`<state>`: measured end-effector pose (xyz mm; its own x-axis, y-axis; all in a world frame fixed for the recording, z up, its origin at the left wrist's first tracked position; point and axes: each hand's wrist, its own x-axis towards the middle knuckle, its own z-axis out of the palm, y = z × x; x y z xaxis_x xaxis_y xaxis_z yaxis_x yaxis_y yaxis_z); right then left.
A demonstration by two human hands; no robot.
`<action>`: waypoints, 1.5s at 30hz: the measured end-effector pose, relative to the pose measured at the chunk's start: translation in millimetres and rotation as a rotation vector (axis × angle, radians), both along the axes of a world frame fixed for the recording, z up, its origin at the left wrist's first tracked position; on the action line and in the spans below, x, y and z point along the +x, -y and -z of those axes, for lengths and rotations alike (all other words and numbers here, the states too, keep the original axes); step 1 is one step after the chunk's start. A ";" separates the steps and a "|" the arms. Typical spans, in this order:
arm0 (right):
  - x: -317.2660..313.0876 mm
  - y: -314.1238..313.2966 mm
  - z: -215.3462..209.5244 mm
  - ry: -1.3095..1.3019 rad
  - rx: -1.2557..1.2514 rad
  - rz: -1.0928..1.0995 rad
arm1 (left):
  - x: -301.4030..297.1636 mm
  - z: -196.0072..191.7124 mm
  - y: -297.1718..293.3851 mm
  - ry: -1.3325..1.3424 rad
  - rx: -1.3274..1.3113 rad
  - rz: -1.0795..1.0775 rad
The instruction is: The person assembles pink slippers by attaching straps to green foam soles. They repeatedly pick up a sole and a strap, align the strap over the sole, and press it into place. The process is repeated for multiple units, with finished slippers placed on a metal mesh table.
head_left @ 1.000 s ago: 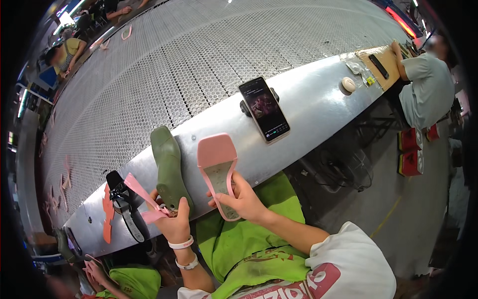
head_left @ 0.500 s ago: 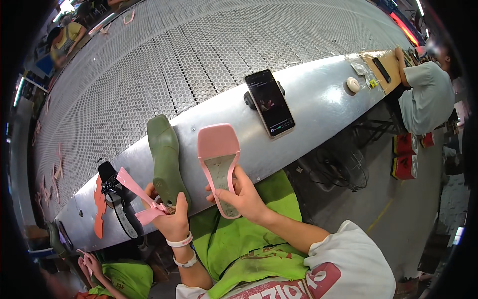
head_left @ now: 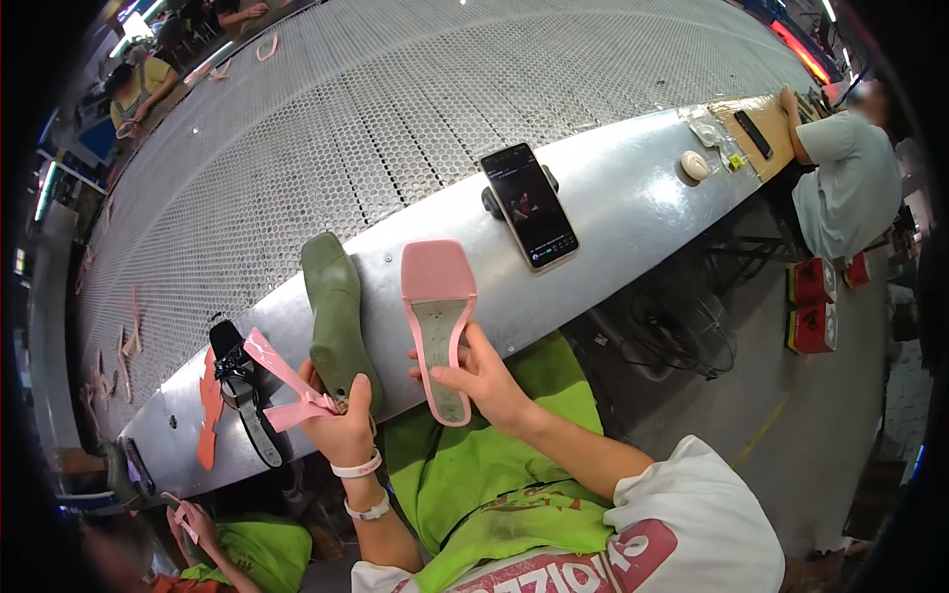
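Just below the middle of the frame, the person's right hand (head_left: 489, 381) pinches a pink sandal sole (head_left: 438, 321) by its narrow heel end, thumb on one edge and fingers curled over the other, so the square toe points up toward the centre of the picture and lies on the sloped metal ledge (head_left: 633, 212). It looks a thin, flat piece, light enough for two fingers, and stiff enough to hold its shape when gripped from one end; the smooth pink face may be a bit slick, so the edges at the waist seem the surer place to take it

To the left of it, the left hand (head_left: 341, 425) is closed around the lower end of a dark green shoe last (head_left: 336, 321), with a pink strap (head_left: 287, 385) caught under the same fingers and sticking out toward the lower left. The last looks solid and hard, heavier than the sole, and best held round its thick heel as it is now. The strap looks soft and floppy, likely to slip free unless pinched

A black strap piece (head_left: 240, 390) and an orange sole cutout (head_left: 209, 420) lie on the ledge at lower left. A phone (head_left: 529, 206) leans upright on the ledge right of centre, and another person (head_left: 840, 178) sits at the upper right. A perforated metal belt (head_left: 395, 109) fills the upper half
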<state>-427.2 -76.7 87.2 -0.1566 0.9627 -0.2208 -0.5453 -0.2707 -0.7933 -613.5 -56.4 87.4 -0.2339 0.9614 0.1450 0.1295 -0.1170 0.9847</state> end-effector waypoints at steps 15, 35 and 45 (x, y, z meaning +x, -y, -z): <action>-39.5 28.4 -27.1 -0.154 0.043 -0.066 | -51.4 -34.1 89.5 0.814 -0.077 0.090; -132.4 40.1 18.7 -0.228 -0.230 -0.118 | -138.0 24.3 93.6 0.159 -0.166 0.452; -159.8 64.8 91.9 -0.274 -0.510 -0.322 | -150.2 111.1 64.1 0.296 -0.354 0.246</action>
